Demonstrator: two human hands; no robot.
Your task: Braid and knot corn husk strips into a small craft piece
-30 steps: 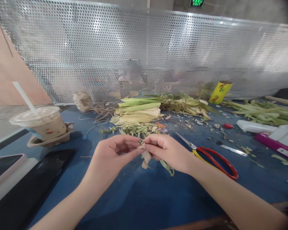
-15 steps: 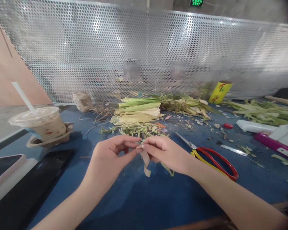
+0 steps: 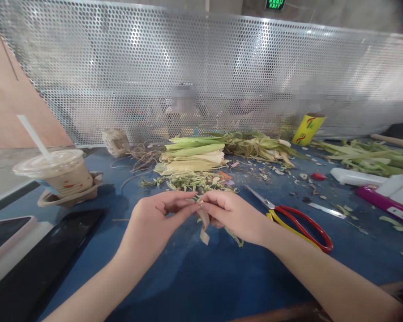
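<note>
1. Blue and littered with plant scraps, the desk (image 3: 201,277) stretches before a perforated metal screen (image 3: 204,58).
2. A pale strip (image 3: 204,223) hangs in a loose curl above the near middle of the desk, its upper end between the two hands.
3. Right hand (image 3: 235,214): its grip pinches the strip's top between thumb and bent fingers, and a green shred (image 3: 235,237) shows below it.
4. Left hand (image 3: 161,214): its thumb tip presses at the same spot, pinching the strip too (the exact contact is partly hidden), while the index finger extends above.
5. Just beyond the fingers lie leafy sprigs (image 3: 195,181), then a stack of husks (image 3: 191,154), green on top and yellowish below.
6. Scissors (image 3: 271,205) with red and yellow handles rest beside the right forearm, blades pointing away.
7. Farther out to the left are tangled twine (image 3: 144,156), a lidded cup (image 3: 65,179) in a cardboard holder (image 3: 97,185) and a black tablet (image 3: 53,259).
8. Toward the back right, a yellow tube (image 3: 308,129) leans near more husks.
</note>
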